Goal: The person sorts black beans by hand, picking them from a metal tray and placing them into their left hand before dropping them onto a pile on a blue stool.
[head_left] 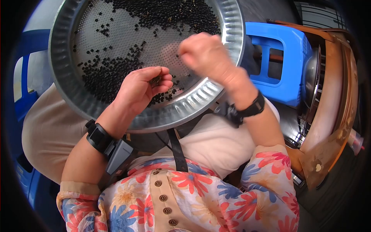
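Note:
A wide round metal tray point(205, 92) with a fluted rim and a dimpled bottom lies over my knees. Small black round seeds point(112, 75) are heaped at its near left, and a larger spread of them covers the far side. Above the near part of the tray, my left hand point(145, 84) is curled, with a few small brownish-green bits point(155, 80) in its fingers. To its right, my right hand point(205, 54) is raised over the tray, smeared by motion. Its fingers look bent inward, but whether they hold anything cannot be made out.
A blue plastic stool point(288, 58) stands right of the tray, beside a metal bowl point(312, 83) and a worn wooden frame point(332, 100). Blue plastic furniture point(29, 77) is at the left. Straps with dark devices point(101, 139) sit on both wrists.

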Available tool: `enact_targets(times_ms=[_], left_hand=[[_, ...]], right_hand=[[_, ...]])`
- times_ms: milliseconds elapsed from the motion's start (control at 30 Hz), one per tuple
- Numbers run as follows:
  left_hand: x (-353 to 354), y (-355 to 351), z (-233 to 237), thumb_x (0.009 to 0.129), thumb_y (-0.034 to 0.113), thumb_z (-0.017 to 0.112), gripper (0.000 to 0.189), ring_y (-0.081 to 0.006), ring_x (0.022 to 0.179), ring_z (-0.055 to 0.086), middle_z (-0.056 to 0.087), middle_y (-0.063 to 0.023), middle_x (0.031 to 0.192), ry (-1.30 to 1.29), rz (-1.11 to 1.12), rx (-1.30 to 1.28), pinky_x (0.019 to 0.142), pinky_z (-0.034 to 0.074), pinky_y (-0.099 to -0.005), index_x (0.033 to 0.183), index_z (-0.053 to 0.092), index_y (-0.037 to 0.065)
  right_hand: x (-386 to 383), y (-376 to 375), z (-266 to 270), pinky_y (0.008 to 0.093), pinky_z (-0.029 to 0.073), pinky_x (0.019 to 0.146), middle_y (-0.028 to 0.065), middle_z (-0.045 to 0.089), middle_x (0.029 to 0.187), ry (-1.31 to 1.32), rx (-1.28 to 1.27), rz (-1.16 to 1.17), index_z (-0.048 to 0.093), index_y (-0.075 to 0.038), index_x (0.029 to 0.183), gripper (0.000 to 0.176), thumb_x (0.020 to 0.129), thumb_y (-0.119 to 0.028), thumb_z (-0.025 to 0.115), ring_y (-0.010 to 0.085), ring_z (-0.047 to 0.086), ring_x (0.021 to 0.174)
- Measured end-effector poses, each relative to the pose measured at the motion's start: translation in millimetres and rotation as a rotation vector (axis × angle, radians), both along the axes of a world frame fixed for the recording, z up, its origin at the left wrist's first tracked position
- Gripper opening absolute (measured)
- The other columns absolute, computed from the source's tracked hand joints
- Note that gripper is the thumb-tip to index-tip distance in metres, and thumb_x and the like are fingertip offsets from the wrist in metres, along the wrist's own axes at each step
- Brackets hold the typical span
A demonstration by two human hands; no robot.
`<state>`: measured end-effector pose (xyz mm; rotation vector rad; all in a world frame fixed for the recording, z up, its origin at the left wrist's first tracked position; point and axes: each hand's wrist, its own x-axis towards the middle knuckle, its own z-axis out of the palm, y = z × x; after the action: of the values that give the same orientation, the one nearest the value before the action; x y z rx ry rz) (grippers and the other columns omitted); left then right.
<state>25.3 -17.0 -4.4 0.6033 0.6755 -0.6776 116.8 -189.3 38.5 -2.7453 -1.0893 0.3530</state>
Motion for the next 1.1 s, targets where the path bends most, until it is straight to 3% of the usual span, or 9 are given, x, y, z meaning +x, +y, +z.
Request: enact_targets(times_ms=[100,233,300,633,900,1100], left_hand=[[1,1,3,0.092,0.012,0.045,0.021,-0.0166,0.072,0.062,0.062,-0.0113,0.085,-0.011,-0.010,0.014,0.064,0.053,-0.0245,0.096,0.057,-0.005],[1,3,8,0.092,0.012,0.045,0.021,-0.0162,0.072,0.062,0.062,-0.0111,0.084,-0.029,-0.009,0.000,0.063,0.053,-0.0240,0.095,0.057,-0.005],[2,4,8,0.092,0.012,0.046,0.021,-0.0161,0.072,0.062,0.062,-0.0110,0.084,-0.030,0.000,-0.008,0.063,0.053,-0.0238,0.094,0.057,-0.005],[-3,6,7,0.091,0.011,0.047,0.020,-0.0160,0.069,0.063,0.062,-0.0114,0.081,-0.065,-0.005,-0.031,0.062,0.053,-0.0232,0.092,0.058,-0.005],[-3,8,7,0.091,0.012,0.047,0.020,-0.0154,0.069,0.062,0.062,-0.0109,0.081,-0.069,-0.008,-0.029,0.062,0.053,-0.0229,0.091,0.058,-0.004],[-2,7,6,0.091,0.012,0.047,0.020,-0.0153,0.069,0.062,0.062,-0.0107,0.082,-0.070,-0.016,-0.024,0.062,0.053,-0.0228,0.090,0.058,-0.004]], right_hand=[[35,-34,9,0.0436,0.041,0.076,0.0058,0.064,0.085,-0.045,-0.411,-0.164,0.067,-0.013,0.080,0.016,0.078,-0.012,0.051,0.0235,0.059,0.091],[45,-60,-5,0.0409,0.046,0.075,0.0068,0.064,0.084,-0.143,-0.565,-0.131,0.068,-0.012,0.088,0.016,0.075,-0.013,0.059,0.0252,0.059,0.085],[47,-60,-8,0.0427,0.038,0.080,0.0043,0.064,0.089,-0.087,-0.669,-0.113,0.067,-0.011,0.080,0.019,0.080,-0.009,0.048,0.0233,0.056,0.094],[43,-59,-4,0.0411,0.038,0.079,0.0036,0.065,0.084,0.011,-0.690,-0.053,0.067,-0.014,0.079,0.018,0.080,-0.011,0.049,0.0223,0.058,0.091],[43,-54,-9,0.0397,0.040,0.072,0.0064,0.066,0.083,0.006,-0.732,-0.031,0.067,-0.013,0.077,0.008,0.071,-0.018,0.067,0.0231,0.061,0.087],[42,-59,-20,0.0390,0.039,0.070,0.0049,0.066,0.082,-0.051,-0.726,0.007,0.067,-0.013,0.075,0.007,0.073,-0.015,0.061,0.0228,0.062,0.086]])
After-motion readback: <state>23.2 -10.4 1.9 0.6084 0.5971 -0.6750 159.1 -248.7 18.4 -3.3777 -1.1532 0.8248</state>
